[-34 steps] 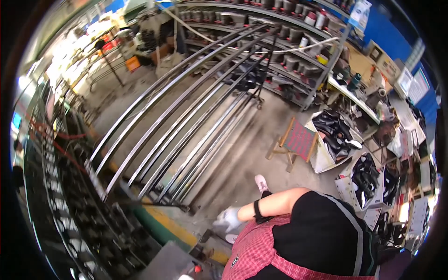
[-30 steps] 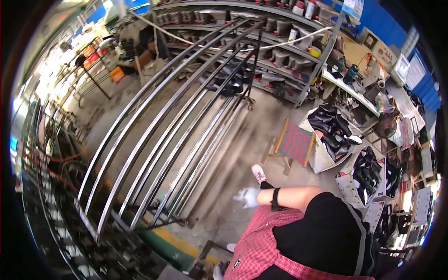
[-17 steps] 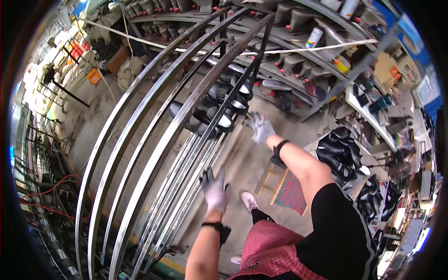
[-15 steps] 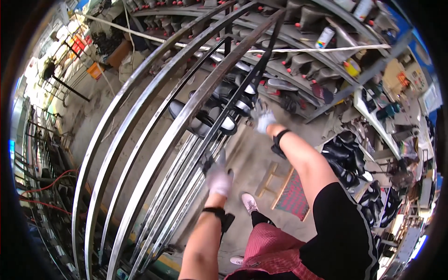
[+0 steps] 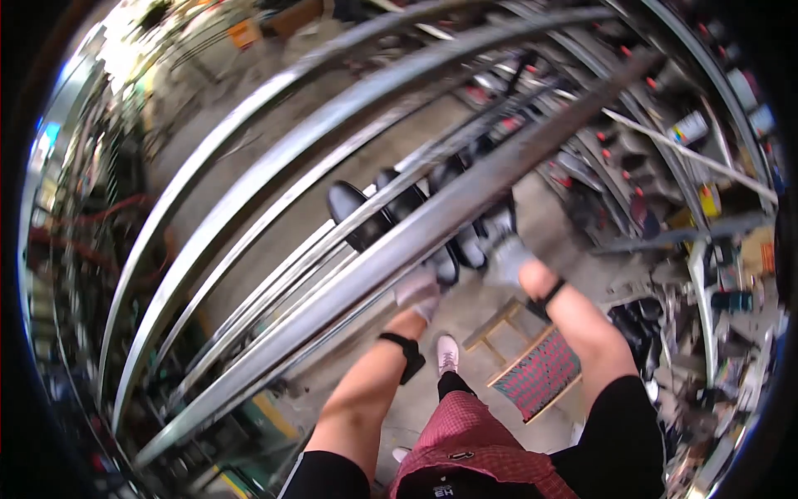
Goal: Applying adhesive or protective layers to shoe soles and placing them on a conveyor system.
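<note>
A row of black shoes point(image 5: 348, 207) rests among long curved metal rails, partly covered by the thick front rail point(image 5: 357, 276). My left hand point(image 5: 418, 289), in a pale glove, is at the near side of this rail, beside a shoe with a light inside point(image 5: 447, 268). My right hand point(image 5: 509, 256), also gloved, is at the right end of the row, close against the shoes there. Both hands are smeared by motion. The left fingers are hidden by the rail and shoes, so I cannot see whether either hand grips anything.
Shelves with grey shoe lasts point(image 5: 619, 170) stand at the far right, crossed by a pale pole point(image 5: 677, 145). A low stool with a woven red-green seat point(image 5: 532, 378) stands on the floor right of my foot. Black shoes point(image 5: 636, 328) are heaped beyond my right arm.
The view has swung, and the rails now slant more and cover more of the shoes. My hands have come closer together, the right one lower in view and the left one higher.
</note>
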{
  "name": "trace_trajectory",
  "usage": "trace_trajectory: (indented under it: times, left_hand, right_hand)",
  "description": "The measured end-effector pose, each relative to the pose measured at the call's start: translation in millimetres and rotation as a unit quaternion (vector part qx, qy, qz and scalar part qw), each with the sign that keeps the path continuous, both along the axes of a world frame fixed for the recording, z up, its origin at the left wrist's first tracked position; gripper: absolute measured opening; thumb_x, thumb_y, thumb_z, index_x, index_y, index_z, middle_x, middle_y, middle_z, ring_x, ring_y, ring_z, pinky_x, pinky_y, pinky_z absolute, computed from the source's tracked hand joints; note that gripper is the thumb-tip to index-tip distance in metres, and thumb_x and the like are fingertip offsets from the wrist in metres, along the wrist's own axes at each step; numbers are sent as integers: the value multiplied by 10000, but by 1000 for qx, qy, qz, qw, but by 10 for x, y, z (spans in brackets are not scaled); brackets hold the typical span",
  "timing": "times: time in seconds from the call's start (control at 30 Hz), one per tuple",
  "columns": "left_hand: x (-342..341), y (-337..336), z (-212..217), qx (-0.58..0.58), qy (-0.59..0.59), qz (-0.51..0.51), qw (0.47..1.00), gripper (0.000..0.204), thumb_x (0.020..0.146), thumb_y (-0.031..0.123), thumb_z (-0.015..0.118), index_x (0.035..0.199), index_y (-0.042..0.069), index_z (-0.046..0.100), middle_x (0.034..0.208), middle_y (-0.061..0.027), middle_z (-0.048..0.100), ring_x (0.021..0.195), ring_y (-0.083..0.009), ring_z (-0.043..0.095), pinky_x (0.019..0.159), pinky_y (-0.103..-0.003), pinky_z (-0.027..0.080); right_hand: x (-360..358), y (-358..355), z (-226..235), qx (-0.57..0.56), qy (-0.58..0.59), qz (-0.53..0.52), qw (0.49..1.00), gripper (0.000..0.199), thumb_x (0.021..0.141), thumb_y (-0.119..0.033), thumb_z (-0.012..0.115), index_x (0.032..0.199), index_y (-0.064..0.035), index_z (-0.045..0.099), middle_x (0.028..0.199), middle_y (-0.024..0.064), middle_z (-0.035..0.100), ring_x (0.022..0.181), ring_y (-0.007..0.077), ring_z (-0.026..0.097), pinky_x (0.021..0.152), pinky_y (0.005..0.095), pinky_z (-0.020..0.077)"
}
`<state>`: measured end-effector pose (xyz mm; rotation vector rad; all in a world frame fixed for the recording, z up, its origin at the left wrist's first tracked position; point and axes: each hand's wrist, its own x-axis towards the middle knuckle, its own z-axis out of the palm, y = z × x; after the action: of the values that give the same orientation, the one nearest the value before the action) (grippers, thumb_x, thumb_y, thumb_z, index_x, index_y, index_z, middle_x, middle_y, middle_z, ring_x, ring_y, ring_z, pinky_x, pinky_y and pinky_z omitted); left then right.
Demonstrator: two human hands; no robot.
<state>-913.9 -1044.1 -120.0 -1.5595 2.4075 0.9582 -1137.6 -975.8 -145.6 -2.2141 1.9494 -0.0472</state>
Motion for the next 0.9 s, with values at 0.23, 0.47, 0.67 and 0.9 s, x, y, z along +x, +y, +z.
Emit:
trace_trajectory:
  times: [0.23, 0.47, 0.67, 0.9]
  left_hand:
    - [3015, 2172, 1045, 64, -49, -57, 995, 445, 749, 508, 738, 925, 100, 721, 941, -170, 677, 936, -349, 659, 987, -500, 416]
    - [5787, 4779, 2938, 219, -21, 391, 894, 575, 786, 627, 698, 1013, 100, 726, 902, -129, 710, 855, -305, 687, 774, -389, 542]
    - [6675, 6628, 3755, -158, -47, 620, 767, 458, 675, 511, 815, 848, 95, 735, 766, -105, 669, 739, -304, 650, 734, -419, 518]
    - [8196, 7391, 2901, -115, -210, 738, 631, 455, 702, 424, 811, 994, 95, 695, 1036, -140, 675, 991, -334, 626, 866, -431, 507]
  right_hand:
    - [2434, 1602, 834, 169, -186, 179, 951, 598, 634, -552, 827, 1050, -136, 716, 1192, 214, 598, 1132, 402, 565, 977, 462, 490]
    - [5431, 2133, 1819, 491, -266, 385, 735, 503, 706, -414, 846, 1042, -75, 690, 1059, 137, 591, 1012, 321, 586, 879, 416, 475]
    - [7956, 2726, 2666, 421, -355, 662, 509, 545, 655, -414, 891, 1010, -73, 657, 1058, 152, 551, 994, 352, 572, 839, 426, 473]
    - [10335, 3866, 2537, 210, -233, 732, 604, 632, 717, -553, 775, 1081, -52, 645, 1340, 272, 494, 1290, 453, 453, 1110, 501, 346]
